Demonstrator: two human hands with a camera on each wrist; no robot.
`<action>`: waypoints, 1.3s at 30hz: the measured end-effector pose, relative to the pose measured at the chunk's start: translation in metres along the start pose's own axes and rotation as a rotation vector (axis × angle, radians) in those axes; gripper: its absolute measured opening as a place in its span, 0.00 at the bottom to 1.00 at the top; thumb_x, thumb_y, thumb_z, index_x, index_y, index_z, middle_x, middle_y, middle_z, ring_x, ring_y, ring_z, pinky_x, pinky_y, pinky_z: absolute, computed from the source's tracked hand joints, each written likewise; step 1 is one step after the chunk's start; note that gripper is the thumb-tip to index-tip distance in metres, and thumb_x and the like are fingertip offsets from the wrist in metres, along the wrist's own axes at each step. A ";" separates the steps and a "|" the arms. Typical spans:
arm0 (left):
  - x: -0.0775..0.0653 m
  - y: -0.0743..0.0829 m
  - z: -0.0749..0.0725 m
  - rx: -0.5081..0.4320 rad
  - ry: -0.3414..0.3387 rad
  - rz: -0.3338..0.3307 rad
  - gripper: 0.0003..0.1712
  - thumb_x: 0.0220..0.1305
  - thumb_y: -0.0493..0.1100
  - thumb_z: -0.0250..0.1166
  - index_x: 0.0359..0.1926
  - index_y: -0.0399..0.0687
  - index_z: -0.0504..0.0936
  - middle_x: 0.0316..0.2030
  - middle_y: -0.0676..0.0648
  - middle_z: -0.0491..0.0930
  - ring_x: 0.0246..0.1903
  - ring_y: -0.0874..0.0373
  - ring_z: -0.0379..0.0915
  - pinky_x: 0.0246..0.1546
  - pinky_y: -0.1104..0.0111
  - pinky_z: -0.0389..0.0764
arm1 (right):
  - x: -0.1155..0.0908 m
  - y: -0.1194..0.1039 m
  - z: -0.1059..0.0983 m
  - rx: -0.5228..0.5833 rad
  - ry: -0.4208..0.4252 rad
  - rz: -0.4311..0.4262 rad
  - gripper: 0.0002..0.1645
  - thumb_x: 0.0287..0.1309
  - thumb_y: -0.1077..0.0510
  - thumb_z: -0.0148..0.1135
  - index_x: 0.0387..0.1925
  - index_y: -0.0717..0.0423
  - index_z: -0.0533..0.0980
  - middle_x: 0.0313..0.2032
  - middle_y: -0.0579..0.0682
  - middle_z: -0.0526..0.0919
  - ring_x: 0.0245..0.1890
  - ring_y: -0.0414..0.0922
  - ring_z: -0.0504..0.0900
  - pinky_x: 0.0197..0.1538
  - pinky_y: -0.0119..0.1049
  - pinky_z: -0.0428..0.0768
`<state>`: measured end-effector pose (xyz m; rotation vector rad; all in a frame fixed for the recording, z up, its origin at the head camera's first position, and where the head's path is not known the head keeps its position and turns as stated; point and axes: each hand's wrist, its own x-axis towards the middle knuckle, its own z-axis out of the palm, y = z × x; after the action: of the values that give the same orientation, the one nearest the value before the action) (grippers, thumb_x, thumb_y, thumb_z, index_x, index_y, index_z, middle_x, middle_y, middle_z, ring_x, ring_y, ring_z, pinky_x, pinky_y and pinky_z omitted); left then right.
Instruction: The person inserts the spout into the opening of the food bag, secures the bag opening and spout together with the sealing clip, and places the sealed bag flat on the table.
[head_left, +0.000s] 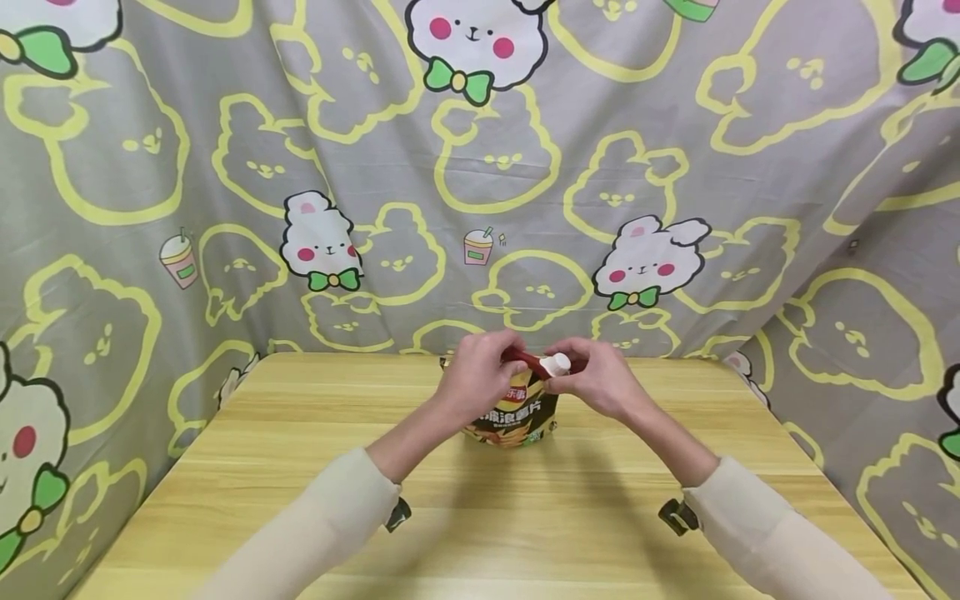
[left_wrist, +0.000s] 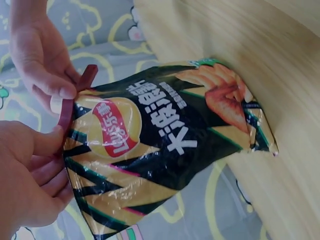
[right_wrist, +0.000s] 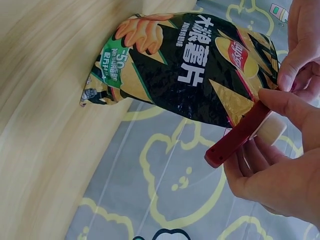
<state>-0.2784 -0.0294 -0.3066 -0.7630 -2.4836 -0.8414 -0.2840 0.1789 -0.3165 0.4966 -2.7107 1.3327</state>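
Note:
A black and gold bag of potato chips [head_left: 513, 421] stands upright on the table. A dark red bag clip [right_wrist: 237, 136] with a white spout cap [head_left: 556, 364] lies along the bag's top edge. My left hand [head_left: 480, 375] pinches one end of the clip at the bag's top, thumb on the near side. With my right hand [head_left: 600, 379] I grip the clip around its white cap, and the clip's free end sticks out past the bag in the right wrist view. Part of the clip is hidden behind my fingers.
The wooden table [head_left: 315, 467] carries the bag near its far edge. A grey curtain [head_left: 517, 192] with cartoon rabbits hangs right behind and on both sides. Dark wrist cameras [head_left: 678, 517] sit under my cuffs.

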 end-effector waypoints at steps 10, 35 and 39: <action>-0.015 -0.009 -0.017 0.112 -0.082 -0.046 0.11 0.61 0.40 0.74 0.44 0.46 0.86 0.38 0.48 0.88 0.32 0.58 0.82 0.32 0.67 0.82 | -0.008 0.006 -0.007 -0.070 -0.056 -0.021 0.28 0.49 0.56 0.78 0.53 0.57 0.81 0.39 0.51 0.88 0.38 0.45 0.83 0.41 0.38 0.80; -0.056 -0.065 -0.037 0.109 -0.153 -0.227 0.18 0.55 0.39 0.77 0.46 0.39 0.84 0.43 0.39 0.88 0.44 0.44 0.86 0.45 0.53 0.85 | -0.029 0.076 -0.007 -0.067 -0.076 0.196 0.36 0.49 0.52 0.78 0.58 0.63 0.78 0.44 0.57 0.87 0.44 0.47 0.85 0.45 0.40 0.81; -0.064 -0.079 -0.025 0.085 -0.184 -0.286 0.19 0.56 0.39 0.77 0.48 0.39 0.84 0.45 0.38 0.88 0.45 0.43 0.86 0.45 0.52 0.86 | -0.030 0.088 0.001 -0.064 -0.043 0.215 0.38 0.50 0.53 0.77 0.61 0.64 0.75 0.45 0.58 0.87 0.44 0.48 0.86 0.45 0.41 0.82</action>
<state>-0.2729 -0.1221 -0.3552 -0.4811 -2.8193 -0.7837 -0.2843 0.2361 -0.3901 0.2356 -2.9006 1.2887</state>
